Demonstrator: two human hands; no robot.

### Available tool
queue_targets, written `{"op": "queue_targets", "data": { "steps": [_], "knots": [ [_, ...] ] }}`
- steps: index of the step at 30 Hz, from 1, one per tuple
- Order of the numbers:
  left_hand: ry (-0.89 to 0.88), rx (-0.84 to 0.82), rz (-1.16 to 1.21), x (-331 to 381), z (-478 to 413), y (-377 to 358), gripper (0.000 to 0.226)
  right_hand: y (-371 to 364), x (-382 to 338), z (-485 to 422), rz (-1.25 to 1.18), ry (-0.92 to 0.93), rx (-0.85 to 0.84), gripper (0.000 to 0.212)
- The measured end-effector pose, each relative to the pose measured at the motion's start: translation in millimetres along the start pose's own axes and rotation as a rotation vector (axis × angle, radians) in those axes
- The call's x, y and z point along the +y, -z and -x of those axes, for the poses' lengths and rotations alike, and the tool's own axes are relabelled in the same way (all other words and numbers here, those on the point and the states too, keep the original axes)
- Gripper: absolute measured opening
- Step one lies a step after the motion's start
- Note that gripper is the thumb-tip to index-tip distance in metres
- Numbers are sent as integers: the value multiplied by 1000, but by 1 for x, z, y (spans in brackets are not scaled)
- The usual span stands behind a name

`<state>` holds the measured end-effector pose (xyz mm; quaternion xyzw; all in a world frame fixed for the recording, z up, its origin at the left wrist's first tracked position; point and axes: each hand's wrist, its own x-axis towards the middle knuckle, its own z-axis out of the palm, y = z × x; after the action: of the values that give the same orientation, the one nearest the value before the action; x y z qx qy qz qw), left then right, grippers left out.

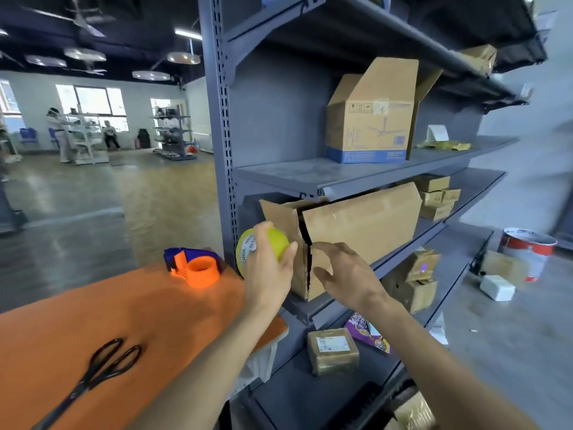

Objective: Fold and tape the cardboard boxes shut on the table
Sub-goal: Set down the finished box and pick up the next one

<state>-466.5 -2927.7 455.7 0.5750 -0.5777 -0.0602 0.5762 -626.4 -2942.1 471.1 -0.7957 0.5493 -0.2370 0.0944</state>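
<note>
My left hand (269, 268) grips a yellow roll of tape (262, 248) above the right end of the orange table (93, 330). My right hand (344, 274) reaches toward a brown cardboard box (362, 225) lying on a grey shelf, fingers spread and relaxed at its end flaps, which stand partly apart. An orange and blue tape dispenser (195, 266) sits on the table's far edge. Black scissors (99, 370) lie on the table nearer to me.
A grey metal shelving unit (223, 119) stands to the right of the table. It holds an open tall box (372, 116), small stacked boxes (435, 197), a taped parcel (333, 350) and a purple packet (366, 332). A red-and-white bucket (527, 249) stands on the floor. People stand far back left.
</note>
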Motion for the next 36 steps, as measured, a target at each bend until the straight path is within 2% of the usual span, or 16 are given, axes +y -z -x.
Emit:
{"op": "queue_targets", "data": {
  "steps": [5, 8, 10, 13, 19, 21, 26, 32, 36],
  "knots": [
    [43, 5, 16, -7, -14, -6, 51, -7, 8, -17, 6, -13, 4, 59],
    [46, 84, 50, 0, -26, -5, 56, 4, 6, -25, 40, 45, 87, 45],
    [11, 136, 63, 10, -38, 0, 55, 17, -1, -29, 63, 100, 173, 34],
    [-59, 104, 43, 34, -54, 12, 53, 42, -16, -31, 80, 148, 311, 24],
    [-228, 38, 65, 86, -68, 33, 52, 93, -38, -23, 110, 132, 436, 19],
    [-279, 12, 38, 104, -75, 32, 51, 111, -38, -24, 98, 120, 455, 20],
    [-343, -70, -66, 138, -106, 10, 48, 155, -25, -43, 110, 43, 378, 36],
    [-415, -52, -131, 172, -157, -8, 45, 210, -16, -86, 139, 32, 414, 41],
    [-491, 121, -76, 188, -175, -2, 44, 240, -18, -105, 148, 82, 505, 40]
  ]
}}
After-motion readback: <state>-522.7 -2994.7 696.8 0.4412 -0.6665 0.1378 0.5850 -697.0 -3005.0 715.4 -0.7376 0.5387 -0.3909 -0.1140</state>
